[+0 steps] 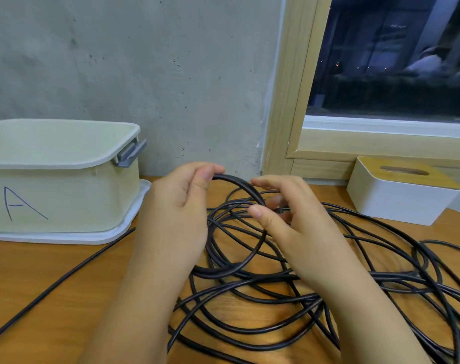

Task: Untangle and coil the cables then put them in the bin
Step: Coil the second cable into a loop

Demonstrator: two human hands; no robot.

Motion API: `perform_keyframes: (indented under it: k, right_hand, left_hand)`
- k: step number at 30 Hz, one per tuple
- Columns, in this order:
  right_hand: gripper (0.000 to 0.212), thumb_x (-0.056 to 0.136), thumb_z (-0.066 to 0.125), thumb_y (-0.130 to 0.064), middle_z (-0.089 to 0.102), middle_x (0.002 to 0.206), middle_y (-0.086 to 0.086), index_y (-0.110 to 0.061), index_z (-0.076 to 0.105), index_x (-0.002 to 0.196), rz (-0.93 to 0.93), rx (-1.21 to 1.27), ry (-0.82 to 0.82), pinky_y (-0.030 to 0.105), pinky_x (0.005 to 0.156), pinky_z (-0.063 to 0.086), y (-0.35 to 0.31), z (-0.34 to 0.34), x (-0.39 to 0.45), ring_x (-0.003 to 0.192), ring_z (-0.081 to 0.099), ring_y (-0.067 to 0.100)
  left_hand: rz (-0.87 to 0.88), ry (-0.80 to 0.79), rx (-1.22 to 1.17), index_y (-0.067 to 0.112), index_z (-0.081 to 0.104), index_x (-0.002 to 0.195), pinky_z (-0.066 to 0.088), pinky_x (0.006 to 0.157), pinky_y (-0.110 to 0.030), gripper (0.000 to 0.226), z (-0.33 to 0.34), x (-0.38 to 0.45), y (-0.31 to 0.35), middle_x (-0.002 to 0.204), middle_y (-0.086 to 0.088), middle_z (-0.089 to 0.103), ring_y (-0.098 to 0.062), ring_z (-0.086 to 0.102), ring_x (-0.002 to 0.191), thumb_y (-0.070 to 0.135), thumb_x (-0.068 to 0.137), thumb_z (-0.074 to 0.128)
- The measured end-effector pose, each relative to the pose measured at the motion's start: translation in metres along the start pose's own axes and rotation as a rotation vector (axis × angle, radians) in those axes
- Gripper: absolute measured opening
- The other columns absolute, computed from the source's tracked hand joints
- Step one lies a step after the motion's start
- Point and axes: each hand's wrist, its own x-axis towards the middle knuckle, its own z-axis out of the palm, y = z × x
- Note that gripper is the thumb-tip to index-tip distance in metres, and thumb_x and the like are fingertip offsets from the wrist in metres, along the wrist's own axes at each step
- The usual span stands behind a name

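Here the left hand (176,203) pinched a cable loop (239,185); the right hand's (289,219) loosely curled fingers (265,183) hovered just right of it, holding nothing clearly.

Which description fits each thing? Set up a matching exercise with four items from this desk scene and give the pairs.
1. bin
2. cables
3. tissue box
4. left hand

a. tangled on the desk
b. pinching a cable loop
c. at the left, marked A
d. at the right, under the window

Pairs: 1-c, 2-a, 3-d, 4-b
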Motion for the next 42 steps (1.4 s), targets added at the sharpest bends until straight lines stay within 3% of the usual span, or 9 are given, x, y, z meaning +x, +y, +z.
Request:
perform_keyframes:
  k: [6,11,17,22,25,29,35,37,42]
  right_hand:
    - [0.006,0.088,0.047,-0.047,0.061,0.088,-0.027,-0.049,0.047,0.094,0.079,-0.011,-0.083,0.005,0.068,0.043,0.001,-0.003,-0.001,0.087,0.053,-0.015]
    - [0.033,0.09,0.034,-0.046,0.06,0.067,-0.008,-0.025,0.06,0.088,0.068,-0.081,-0.023,0.02,0.056,0.043,0.002,-0.004,-0.001,0.062,0.054,0.006]
    - [0.019,0.089,0.042,-0.049,0.052,0.058,-0.018,-0.045,0.06,0.094,0.019,-0.171,-0.117,0.017,0.054,0.034,0.005,-0.001,0.0,0.063,0.05,-0.002]
    - [0.031,0.081,0.051,-0.047,0.059,0.084,-0.027,-0.042,0.062,0.109,-0.042,-0.114,0.029,0.009,0.072,0.042,0.001,-0.001,0.001,0.089,0.053,-0.01]
    - [0.03,0.078,0.059,-0.046,0.049,0.098,-0.03,-0.052,0.047,0.104,-0.036,-0.119,0.107,0.007,0.067,0.036,0.001,-0.002,0.001,0.082,0.049,-0.015]
    - [0.021,0.074,0.057,-0.053,0.052,0.086,-0.026,-0.051,0.044,0.09,0.011,-0.118,0.1,0.009,0.058,0.034,0.001,-0.007,-0.001,0.073,0.05,-0.012]
    - [0.005,0.084,0.047,-0.051,0.057,0.076,-0.031,-0.05,0.048,0.089,0.109,-0.051,0.048,0.012,0.062,0.036,0.006,-0.006,-0.001,0.068,0.053,-0.007]
    - [0.027,0.075,0.038,-0.065,0.056,0.074,-0.038,-0.049,0.049,0.094,0.088,0.04,0.037,0.01,0.058,0.038,0.003,-0.004,0.0,0.067,0.055,-0.01]
    - [0.051,0.076,0.024,-0.071,0.058,0.066,-0.015,-0.033,0.051,0.097,0.153,0.159,0.116,0.014,0.057,0.04,0.004,-0.002,-0.001,0.06,0.054,-0.003]
  left_hand:
    - [-0.019,0.088,-0.096,0.04,0.063,0.083,0.034,0.052,-0.003,0.028,0.0,-0.002,0.005,0.055,0.033,0.054,0.012,0.051,0.061,0.029,0.098,0.042]
    - [-0.066,-0.085,0.089,0.035,0.063,0.093,0.033,0.057,-0.015,0.029,-0.002,0.001,-0.003,0.066,0.022,0.057,0.006,0.051,0.068,0.034,0.098,0.035]
    - [0.128,-0.439,0.349,0.043,0.064,0.107,0.047,0.081,-0.037,0.034,0.003,-0.002,-0.003,0.092,0.017,0.06,-0.003,0.055,0.091,0.047,0.092,0.033]
    - [0.23,-0.176,0.275,0.045,0.067,0.103,0.046,0.062,-0.03,0.028,0.005,-0.003,-0.004,0.075,0.016,0.056,-0.004,0.055,0.074,0.045,0.091,0.041]
    - [0.2,-0.029,0.247,0.041,0.069,0.102,0.038,0.059,-0.02,0.03,0.004,-0.002,-0.004,0.073,0.016,0.053,-0.003,0.052,0.072,0.045,0.087,0.043]
    - [0.16,0.075,0.174,0.036,0.071,0.1,0.036,0.064,-0.008,0.029,0.001,-0.002,-0.001,0.078,0.016,0.058,0.002,0.051,0.086,0.043,0.088,0.045]
    - [0.021,0.199,-0.007,0.044,0.059,0.083,0.036,0.057,-0.002,0.02,-0.007,0.0,0.006,0.066,0.015,0.058,0.011,0.053,0.067,0.033,0.095,0.048]
    - [-0.009,0.195,-0.026,0.045,0.057,0.082,0.036,0.058,-0.001,0.022,-0.008,0.001,0.006,0.066,0.011,0.059,0.011,0.053,0.067,0.031,0.096,0.048]
    - [-0.062,0.2,-0.08,0.043,0.06,0.084,0.037,0.055,-0.003,0.021,-0.004,0.0,0.003,0.059,0.008,0.055,0.007,0.051,0.06,0.032,0.096,0.046]
